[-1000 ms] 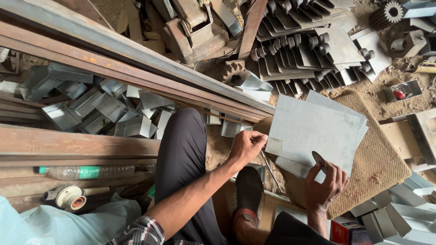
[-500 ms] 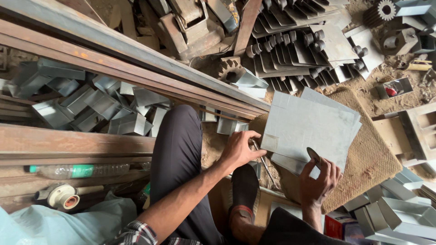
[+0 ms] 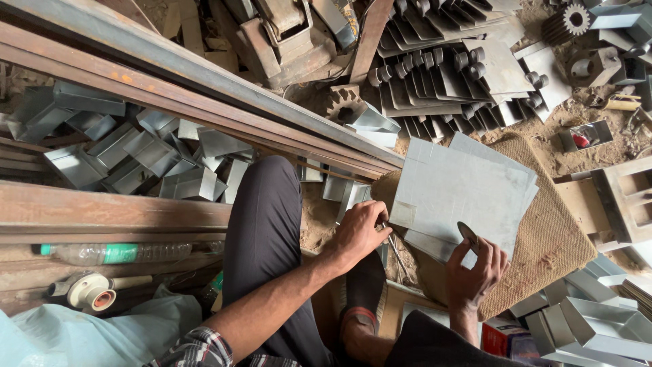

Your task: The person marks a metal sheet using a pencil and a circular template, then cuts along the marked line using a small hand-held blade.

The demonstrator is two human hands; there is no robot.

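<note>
A stack of flat grey metal sheets lies on a woven brown mat. My left hand rests at the stack's near left corner, closed on a thin metal rod-like tool that points down past the sheet edge. My right hand is at the stack's near edge, pinching a small dark round disc against the top sheet. My dark-trousered knee rises just left of the left hand.
Several folded sheet-metal boxes lie at left behind rusty steel rails. Hinged metal parts are piled beyond the sheets. More folded boxes sit at bottom right. A plastic bottle lies at left.
My left hand has slid a little down along the sheet's left corner. My right hand stays at the near edge with the disc. The sheets have not moved.
</note>
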